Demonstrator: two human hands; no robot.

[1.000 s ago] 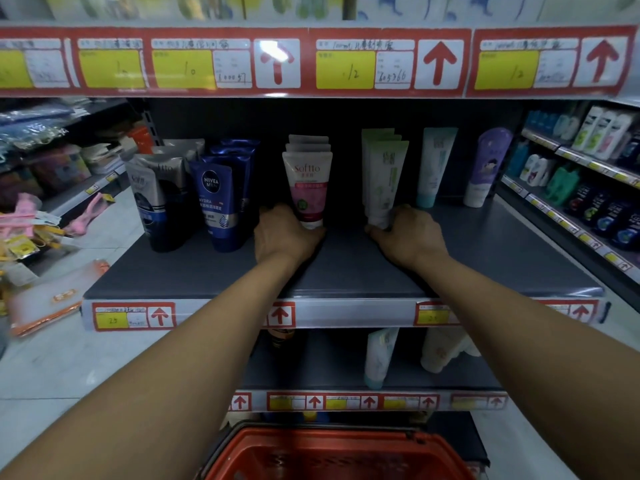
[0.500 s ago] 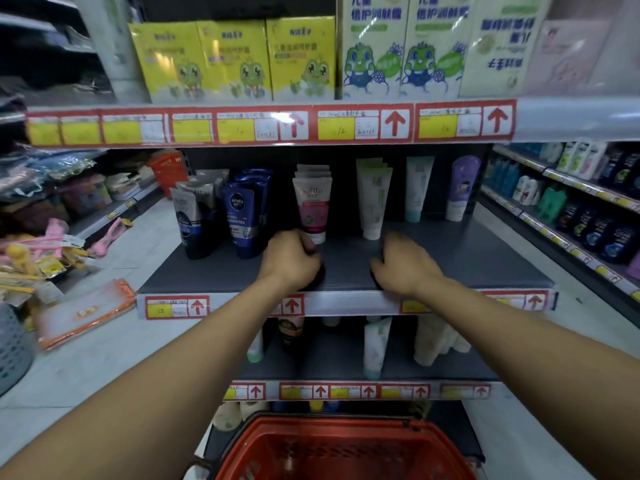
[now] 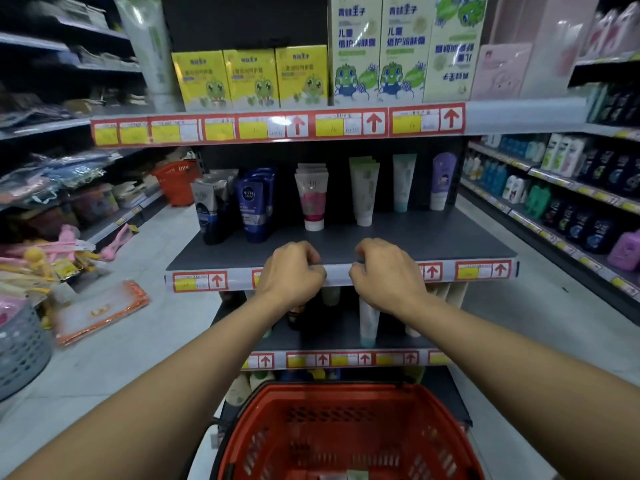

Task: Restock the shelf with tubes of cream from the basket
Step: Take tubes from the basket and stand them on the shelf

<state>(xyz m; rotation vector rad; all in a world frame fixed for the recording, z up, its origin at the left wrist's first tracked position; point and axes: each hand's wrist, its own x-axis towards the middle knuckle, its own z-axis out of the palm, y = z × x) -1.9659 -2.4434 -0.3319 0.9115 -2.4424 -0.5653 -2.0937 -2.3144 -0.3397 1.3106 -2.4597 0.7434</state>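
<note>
Grey shelf, front edge lined with red-and-yellow price tags. Tubes standing in rows toward the back, all upright, long axis vertical, caps down on the shelf and crimped ends up.

Left to right, beyond the fingers:
- silver-and-black tubes, up and to the left of the left hand's knuckles;
- dark blue tubes with a round logo, just beside the silver ones, apparently touching;
- white tubes with pink label, white cap, directly above the left fingers and apart from them;
- pale green-white tubes, white cap, directly above the right fingers;
- single mint tube, farther back;
- single lilac tube, farthest right.

Left hand: fingers curled, knuckles over the shelf's front edge, holding nothing visible. Right hand: likewise curled at the edge, nothing visible in its grasp; fingertips of both turned toward each other, a gap between them.

Red basket below both forearms, mesh walls; contents too blurred to tell. More tubes on the lower shelf, beneath the hands, partly hidden.
</note>
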